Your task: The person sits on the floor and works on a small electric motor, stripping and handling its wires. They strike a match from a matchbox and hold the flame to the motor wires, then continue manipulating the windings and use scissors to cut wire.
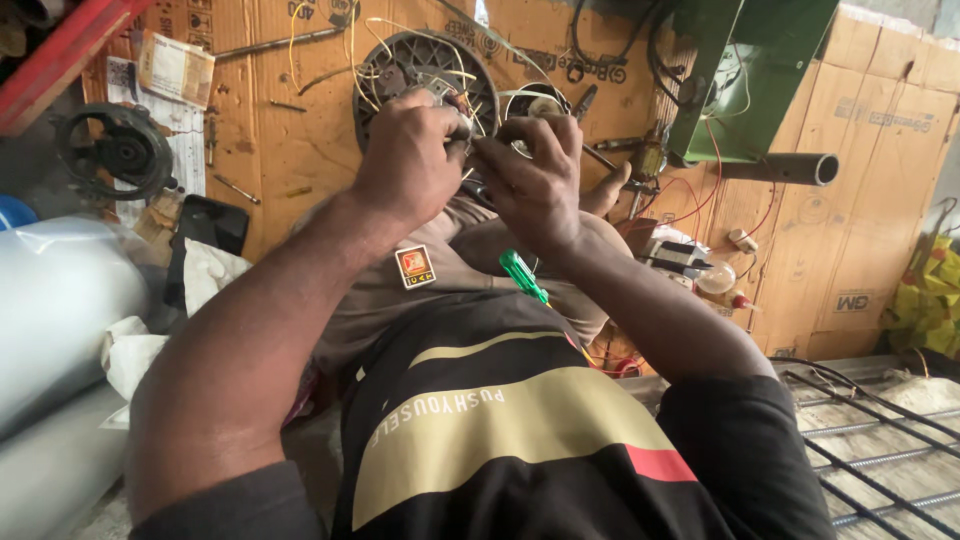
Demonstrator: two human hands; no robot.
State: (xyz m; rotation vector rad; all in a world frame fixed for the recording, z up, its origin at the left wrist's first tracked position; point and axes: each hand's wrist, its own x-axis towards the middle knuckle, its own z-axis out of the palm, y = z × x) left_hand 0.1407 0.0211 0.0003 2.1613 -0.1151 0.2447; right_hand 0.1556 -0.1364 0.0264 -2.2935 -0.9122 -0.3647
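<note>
Both hands, left hand (405, 160) and right hand (535, 180), are pinching thin wires (470, 140) directly between them, above the round motor plate (390, 55).

left hand (405, 160) and right hand (535, 180) meet at centre, fingers touching, above the lap. round slotted motor part (400, 55) lies just behind the left hand on the cardboard sheet (290, 140), thin wires (470, 100) between the hands. screwdriver (523, 276) under the right wrist. smaller wheel part (120, 150) far left. pipe (790, 168) right of the hands. wire grid (870, 430) at lower right.
</note>
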